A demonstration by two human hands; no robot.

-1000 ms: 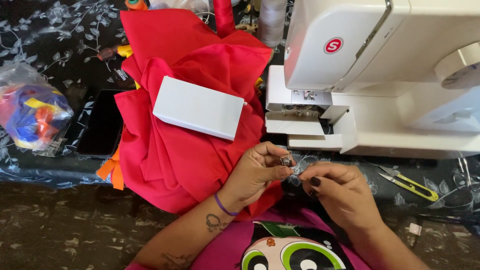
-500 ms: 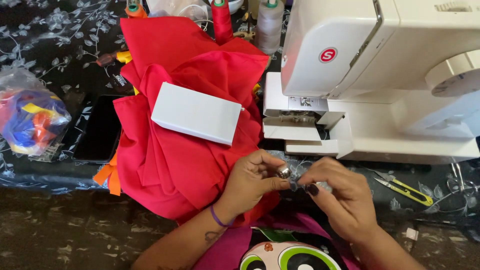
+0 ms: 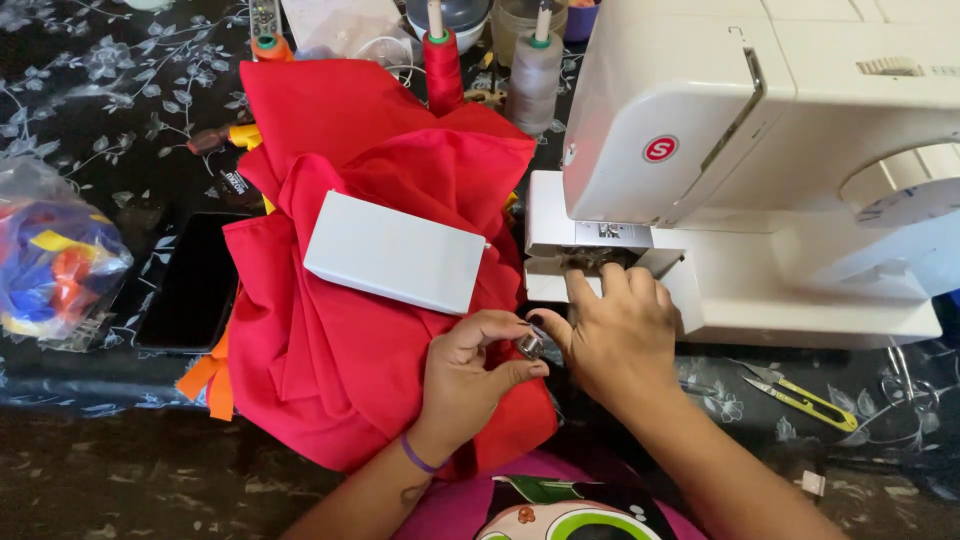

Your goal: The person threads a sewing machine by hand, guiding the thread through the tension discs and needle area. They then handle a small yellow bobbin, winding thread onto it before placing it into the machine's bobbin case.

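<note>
The bobbin case (image 3: 530,345) pinched in my left hand (image 3: 470,385) is shiny metal; my right hand (image 3: 615,335) touches the sewing machine's (image 3: 800,200) smooth, glossy white plastic; the red cloth (image 3: 350,340) looks matt.

The right hand (image 3: 615,335) has left the small metal bobbin case (image 3: 530,345) and reached forward, its fingertips now at the open bobbin area of the white sewing machine (image 3: 800,150). The left hand (image 3: 475,375) now pinches the case alone, just beside the right thumb.

Bright, even light; sharp focus, soft shadows.
</note>
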